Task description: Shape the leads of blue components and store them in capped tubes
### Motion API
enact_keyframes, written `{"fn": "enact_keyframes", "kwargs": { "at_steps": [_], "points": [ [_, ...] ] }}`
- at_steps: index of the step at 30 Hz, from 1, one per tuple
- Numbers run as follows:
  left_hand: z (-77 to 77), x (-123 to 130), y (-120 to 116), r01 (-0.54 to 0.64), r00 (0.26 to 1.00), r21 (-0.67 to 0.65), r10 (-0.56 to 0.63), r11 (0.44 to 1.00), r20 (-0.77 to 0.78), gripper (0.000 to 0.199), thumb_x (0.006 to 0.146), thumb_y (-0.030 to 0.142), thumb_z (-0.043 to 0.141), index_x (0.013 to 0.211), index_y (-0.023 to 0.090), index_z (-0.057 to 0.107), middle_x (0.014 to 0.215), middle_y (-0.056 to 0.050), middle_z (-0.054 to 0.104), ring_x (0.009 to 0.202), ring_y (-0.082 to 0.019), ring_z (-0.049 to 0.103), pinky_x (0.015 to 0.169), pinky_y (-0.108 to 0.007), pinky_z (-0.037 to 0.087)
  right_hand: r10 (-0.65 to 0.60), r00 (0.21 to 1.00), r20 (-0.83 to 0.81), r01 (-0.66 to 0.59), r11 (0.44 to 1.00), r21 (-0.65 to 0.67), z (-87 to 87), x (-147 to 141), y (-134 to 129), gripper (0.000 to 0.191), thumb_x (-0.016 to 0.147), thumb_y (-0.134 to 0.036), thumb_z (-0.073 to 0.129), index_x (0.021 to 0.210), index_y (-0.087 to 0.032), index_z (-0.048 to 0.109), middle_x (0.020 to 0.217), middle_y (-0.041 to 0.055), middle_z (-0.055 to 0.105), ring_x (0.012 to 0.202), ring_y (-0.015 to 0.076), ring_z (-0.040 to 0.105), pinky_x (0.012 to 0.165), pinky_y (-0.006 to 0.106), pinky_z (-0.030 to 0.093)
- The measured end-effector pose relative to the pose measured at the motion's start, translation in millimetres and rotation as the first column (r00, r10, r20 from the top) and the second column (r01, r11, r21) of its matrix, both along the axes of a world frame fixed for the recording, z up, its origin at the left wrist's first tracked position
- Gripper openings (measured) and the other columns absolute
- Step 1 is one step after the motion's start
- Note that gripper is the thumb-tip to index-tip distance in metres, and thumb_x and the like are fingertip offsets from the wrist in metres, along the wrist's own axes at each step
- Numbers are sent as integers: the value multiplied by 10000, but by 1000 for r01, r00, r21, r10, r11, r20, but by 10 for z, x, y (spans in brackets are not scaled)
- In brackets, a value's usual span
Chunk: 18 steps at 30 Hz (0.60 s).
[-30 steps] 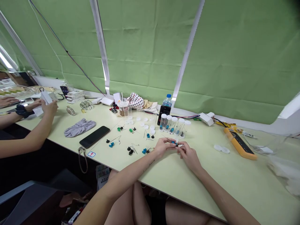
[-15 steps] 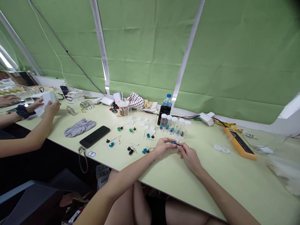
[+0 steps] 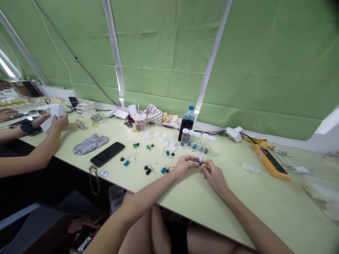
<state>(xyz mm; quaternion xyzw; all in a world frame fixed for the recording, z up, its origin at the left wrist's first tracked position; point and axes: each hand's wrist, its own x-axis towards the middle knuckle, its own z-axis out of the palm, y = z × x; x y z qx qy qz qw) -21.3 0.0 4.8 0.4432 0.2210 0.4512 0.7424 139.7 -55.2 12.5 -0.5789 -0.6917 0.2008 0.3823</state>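
My left hand (image 3: 184,166) and my right hand (image 3: 214,173) meet above the pale green table (image 3: 227,201). Between their fingertips I hold a small blue and black component (image 3: 197,161), partly hidden by my fingers. Thin wire leads show near it, though their exact shape is hard to make out. Just left of my left hand lie small blue and black parts (image 3: 163,170) with bent wires. Several clear vials with screw tops (image 3: 195,140) stand beyond my hands, holding blue pieces.
White bottle caps (image 3: 164,143) lie beyond the loose parts. Also on the table are a black smartphone (image 3: 107,154), a grey cloth (image 3: 90,145), a yellow multimeter (image 3: 271,167) and a water bottle (image 3: 189,114). At the far left, a co-worker's hands (image 3: 50,120) hold a white paper item.
My hands stay nearly in place, with small finger shifts around the component. The co-worker's hands have moved the white paper item a little.
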Motion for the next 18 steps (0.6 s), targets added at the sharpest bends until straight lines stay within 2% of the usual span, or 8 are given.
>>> {"fn": "enact_keyframes", "kwargs": {
  "at_steps": [18],
  "points": [
    [21,-11,-10,25,1000,1,-25,1000,-18,419,569,232,792,923,61,646,817,-114,668,734,-186,650,843,-428,480,18,999,28,-17,999,-36,27,-12,-14,342,890,-516,311,909,-230,498,690,3,640,512,150,575,602,281,460]
  ]
}}
